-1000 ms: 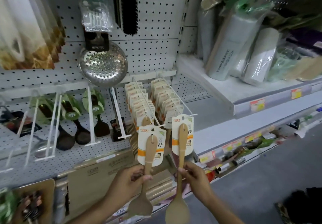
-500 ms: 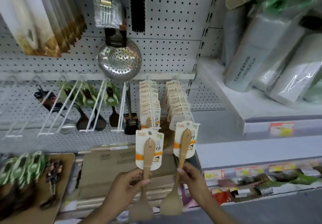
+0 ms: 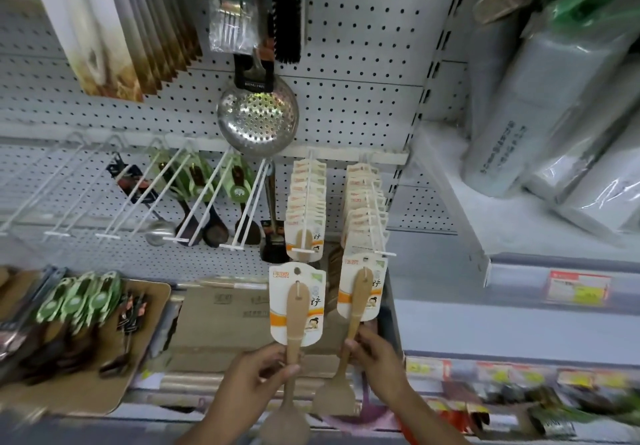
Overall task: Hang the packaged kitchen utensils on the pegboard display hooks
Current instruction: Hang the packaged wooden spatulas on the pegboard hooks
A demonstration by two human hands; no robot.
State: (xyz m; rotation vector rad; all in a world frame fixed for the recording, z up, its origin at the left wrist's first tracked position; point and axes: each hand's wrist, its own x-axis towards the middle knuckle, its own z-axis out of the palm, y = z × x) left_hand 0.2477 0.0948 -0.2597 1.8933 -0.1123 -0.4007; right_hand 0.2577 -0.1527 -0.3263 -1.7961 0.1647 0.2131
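My left hand grips the handle of a wooden spoon on a white and orange card, held upright just below the left loaded hook. My right hand pinches the handle of a wooden spatula on a matching card. That card's top sits right under the tip of the right loaded hook. Both hooks carry several identical carded utensils and stick out from the white pegboard.
Long white hooks with dark ladles hang to the left. A perforated steel skimmer and a black brush hang above. Cardboard boxes lie below. A shelf with wrapped rolls juts out on the right.
The view has swung left and closer to the pegboard. Both carded utensils have risen toward the hook tips, the right one now reaching its hook's end.
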